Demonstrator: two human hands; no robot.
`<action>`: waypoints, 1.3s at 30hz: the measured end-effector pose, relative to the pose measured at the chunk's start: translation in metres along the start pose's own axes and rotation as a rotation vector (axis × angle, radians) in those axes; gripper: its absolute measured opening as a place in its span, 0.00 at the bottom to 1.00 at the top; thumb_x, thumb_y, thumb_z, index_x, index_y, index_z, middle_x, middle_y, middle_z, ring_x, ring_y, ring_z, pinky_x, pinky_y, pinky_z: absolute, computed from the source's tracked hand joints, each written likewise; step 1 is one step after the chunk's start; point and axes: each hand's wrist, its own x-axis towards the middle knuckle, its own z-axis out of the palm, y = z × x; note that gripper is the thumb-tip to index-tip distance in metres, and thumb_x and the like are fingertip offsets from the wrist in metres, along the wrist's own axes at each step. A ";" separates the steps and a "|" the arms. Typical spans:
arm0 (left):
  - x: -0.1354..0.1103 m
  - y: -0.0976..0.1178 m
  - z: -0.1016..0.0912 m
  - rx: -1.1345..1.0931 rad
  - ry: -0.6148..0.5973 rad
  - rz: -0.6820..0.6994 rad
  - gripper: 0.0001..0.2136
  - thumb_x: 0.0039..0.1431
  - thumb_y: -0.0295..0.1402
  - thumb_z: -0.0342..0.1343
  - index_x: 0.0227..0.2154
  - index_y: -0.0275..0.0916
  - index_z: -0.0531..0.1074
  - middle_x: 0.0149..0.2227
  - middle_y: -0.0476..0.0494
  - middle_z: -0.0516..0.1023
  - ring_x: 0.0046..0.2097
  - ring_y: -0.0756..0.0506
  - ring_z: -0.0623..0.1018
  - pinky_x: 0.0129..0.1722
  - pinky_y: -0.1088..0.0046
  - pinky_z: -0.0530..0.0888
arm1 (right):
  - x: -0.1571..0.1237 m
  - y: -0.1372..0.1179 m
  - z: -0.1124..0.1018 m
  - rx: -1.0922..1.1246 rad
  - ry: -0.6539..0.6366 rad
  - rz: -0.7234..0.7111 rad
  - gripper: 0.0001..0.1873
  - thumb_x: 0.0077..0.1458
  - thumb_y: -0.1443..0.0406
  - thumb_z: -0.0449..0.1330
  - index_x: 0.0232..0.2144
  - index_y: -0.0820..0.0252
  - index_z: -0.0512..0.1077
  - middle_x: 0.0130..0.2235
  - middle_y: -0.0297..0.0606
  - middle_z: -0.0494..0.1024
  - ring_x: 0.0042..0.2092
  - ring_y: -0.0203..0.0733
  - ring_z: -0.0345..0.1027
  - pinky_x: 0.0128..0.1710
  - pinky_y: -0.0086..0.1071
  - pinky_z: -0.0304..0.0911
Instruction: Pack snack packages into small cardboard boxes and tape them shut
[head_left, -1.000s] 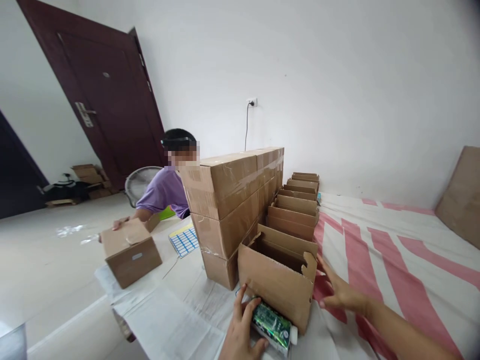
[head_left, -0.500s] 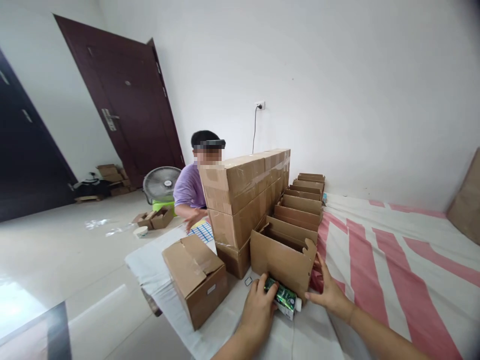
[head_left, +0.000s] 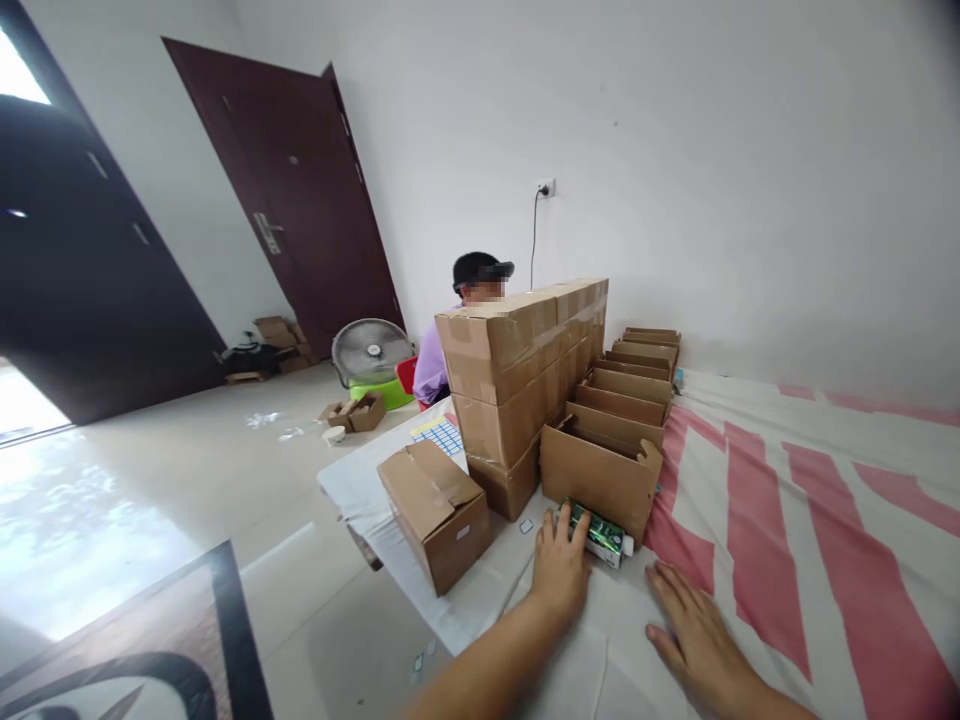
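Note:
A green and white carton with a white cap (head_left: 600, 535) lies on its side on the cloth, against the front of the nearest open cardboard box (head_left: 596, 478). My left hand (head_left: 561, 565) grips the carton's left end, fingers over its top; the thumb is hidden. My right hand (head_left: 694, 625) is low over the cloth, right of the cap and apart from it, fingers stretched and holding nothing. Behind the nearest box, several open boxes (head_left: 630, 385) run in a row towards the wall.
Taped cardboard boxes (head_left: 517, 375) are stacked in a wall left of the open row. A separate closed box (head_left: 435, 515) sits at the table's left edge. A co-worker in purple (head_left: 430, 365) is behind the stack. A fan (head_left: 373, 352) stands on the floor.
My right hand has left the open box's side and come down nearer to me. The left hand stays at the carton. My view has turned left, and the co-worker's hand has gone from sight.

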 end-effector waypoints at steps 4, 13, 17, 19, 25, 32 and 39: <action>-0.029 0.000 -0.049 -0.086 0.116 0.302 0.26 0.56 0.30 0.54 0.59 0.41 0.63 0.65 0.35 0.58 0.65 0.35 0.59 0.61 0.51 0.62 | -0.015 -0.005 0.001 -0.154 0.050 -0.097 0.28 0.58 0.52 0.52 0.57 0.54 0.68 0.63 0.46 0.65 0.62 0.59 0.61 0.58 0.55 0.60; 0.024 -0.129 -0.201 0.193 0.362 -0.303 0.18 0.64 0.37 0.43 0.52 0.36 0.69 0.55 0.33 0.71 0.59 0.36 0.67 0.58 0.54 0.64 | -0.011 -0.010 -0.004 -0.168 0.075 -0.100 0.27 0.58 0.53 0.51 0.56 0.57 0.69 0.61 0.49 0.67 0.60 0.59 0.62 0.57 0.55 0.59; 0.035 -0.176 -0.200 0.251 0.126 -0.439 0.23 0.61 0.45 0.47 0.56 0.44 0.68 0.60 0.35 0.68 0.59 0.29 0.67 0.56 0.44 0.62 | -0.011 -0.020 -0.013 -0.176 0.047 -0.089 0.26 0.58 0.55 0.51 0.56 0.58 0.69 0.61 0.49 0.67 0.61 0.58 0.61 0.58 0.54 0.58; 0.033 -0.181 -0.193 0.275 0.036 -0.447 0.25 0.61 0.48 0.45 0.58 0.48 0.66 0.62 0.36 0.66 0.60 0.28 0.66 0.56 0.43 0.60 | -0.011 -0.023 -0.017 -0.188 0.027 -0.084 0.26 0.59 0.56 0.51 0.56 0.59 0.69 0.61 0.50 0.67 0.61 0.58 0.61 0.58 0.54 0.59; 0.017 -0.157 -0.182 0.339 -0.065 -0.413 0.28 0.62 0.53 0.36 0.62 0.51 0.60 0.65 0.37 0.61 0.60 0.28 0.64 0.55 0.43 0.59 | -0.010 -0.027 -0.021 -0.158 0.009 -0.064 0.26 0.58 0.57 0.52 0.56 0.60 0.68 0.62 0.51 0.66 0.61 0.58 0.60 0.59 0.54 0.57; -0.019 -0.105 -0.172 0.334 -0.105 -0.269 0.28 0.61 0.54 0.40 0.61 0.50 0.63 0.58 0.37 0.67 0.56 0.31 0.69 0.53 0.49 0.65 | -0.010 -0.035 -0.028 -0.164 -0.027 -0.040 0.26 0.58 0.59 0.54 0.57 0.59 0.67 0.63 0.50 0.65 0.62 0.56 0.58 0.61 0.51 0.55; -0.041 -0.052 -0.143 -0.020 -0.138 -0.056 0.25 0.60 0.49 0.48 0.59 0.47 0.66 0.52 0.41 0.67 0.51 0.39 0.74 0.54 0.59 0.69 | -0.012 -0.039 -0.033 -0.152 -0.023 -0.034 0.24 0.59 0.61 0.54 0.56 0.59 0.68 0.62 0.49 0.65 0.62 0.55 0.58 0.60 0.49 0.55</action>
